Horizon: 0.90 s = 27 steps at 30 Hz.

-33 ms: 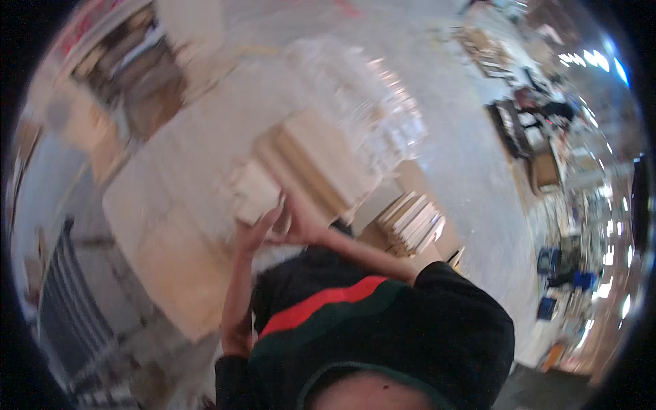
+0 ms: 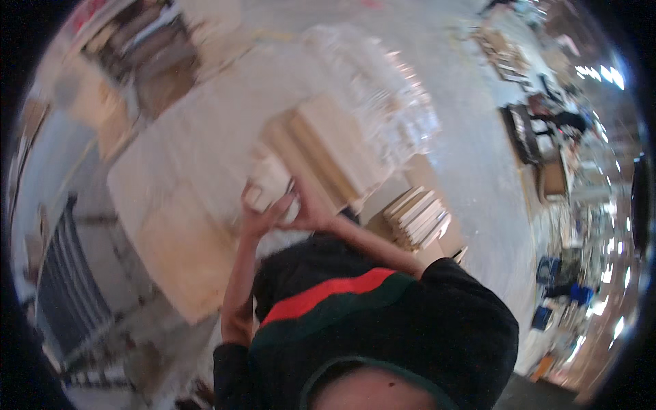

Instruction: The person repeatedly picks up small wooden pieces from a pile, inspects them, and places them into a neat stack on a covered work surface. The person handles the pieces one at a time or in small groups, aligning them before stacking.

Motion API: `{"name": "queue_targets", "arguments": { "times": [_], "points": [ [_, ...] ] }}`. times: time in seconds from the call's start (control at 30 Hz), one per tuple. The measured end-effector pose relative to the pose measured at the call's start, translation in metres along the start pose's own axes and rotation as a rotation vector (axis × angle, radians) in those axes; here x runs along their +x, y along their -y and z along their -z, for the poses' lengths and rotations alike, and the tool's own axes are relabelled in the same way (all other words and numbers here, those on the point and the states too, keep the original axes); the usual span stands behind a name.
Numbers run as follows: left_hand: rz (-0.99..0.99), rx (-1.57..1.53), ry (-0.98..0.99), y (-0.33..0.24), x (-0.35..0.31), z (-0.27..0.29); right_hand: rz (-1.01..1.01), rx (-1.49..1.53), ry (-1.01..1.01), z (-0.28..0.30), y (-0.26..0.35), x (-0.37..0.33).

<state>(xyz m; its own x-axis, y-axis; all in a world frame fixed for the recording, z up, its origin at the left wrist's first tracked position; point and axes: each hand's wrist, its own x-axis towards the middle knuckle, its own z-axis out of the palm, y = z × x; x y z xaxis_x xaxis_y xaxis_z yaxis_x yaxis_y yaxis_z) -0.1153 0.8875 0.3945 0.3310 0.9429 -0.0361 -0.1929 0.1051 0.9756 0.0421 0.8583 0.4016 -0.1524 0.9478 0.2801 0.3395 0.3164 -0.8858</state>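
Note:
Between my two hands is a pale off-white blocky bundle (image 2: 271,179), blurred, so its exact kind cannot be made out. My left hand (image 2: 261,219) grips its near left side, fingers curled around it. Closed on its near right side is my right hand (image 2: 312,206), thumb toward the left one. Part of the bundle is hidden behind my fingers. Just beyond and to the right, a stack of light wooden boards (image 2: 335,143) lies on the wide pale table (image 2: 181,154).
Crumpled clear plastic wrap (image 2: 389,96) covers the table's far right side. To my right, several wooden strips (image 2: 418,217) stand in a cardboard box (image 2: 447,239). A dark striped panel (image 2: 72,287) is at the left. Dark furniture (image 2: 523,133) stands farther right across the grey floor.
The whole view has shifted slightly, so the table and boards appear farther right. My left fingers now show wrapped higher around the bundle's left side.

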Motion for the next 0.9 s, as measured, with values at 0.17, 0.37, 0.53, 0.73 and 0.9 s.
{"name": "queue_targets", "arguments": {
  "times": [0.17, 0.37, 0.53, 0.73, 0.9],
  "points": [
    [-0.273, 0.033, -0.032, -0.027, -0.035, -0.004, 0.07, -0.178, 0.063, 0.003, 0.037, -0.006],
    [-0.618, 0.069, -0.008, -0.036, -0.031, -0.013, 0.05, -0.311, 0.176, 0.022, 0.061, -0.004],
    [-0.616, 0.268, -0.079, -0.04, -0.052, -0.018, -0.038, -0.342, 0.358, 0.035, 0.082, -0.012],
    [-0.651, 0.416, -0.107, -0.052, -0.068, -0.032, 0.132, -0.312, 0.319, 0.041, 0.081, -0.02],
    [-0.563, 0.465, -0.054, -0.055, -0.082, -0.031, 0.124, -0.236, 0.303, 0.043, 0.081, -0.026]
  ]
}}
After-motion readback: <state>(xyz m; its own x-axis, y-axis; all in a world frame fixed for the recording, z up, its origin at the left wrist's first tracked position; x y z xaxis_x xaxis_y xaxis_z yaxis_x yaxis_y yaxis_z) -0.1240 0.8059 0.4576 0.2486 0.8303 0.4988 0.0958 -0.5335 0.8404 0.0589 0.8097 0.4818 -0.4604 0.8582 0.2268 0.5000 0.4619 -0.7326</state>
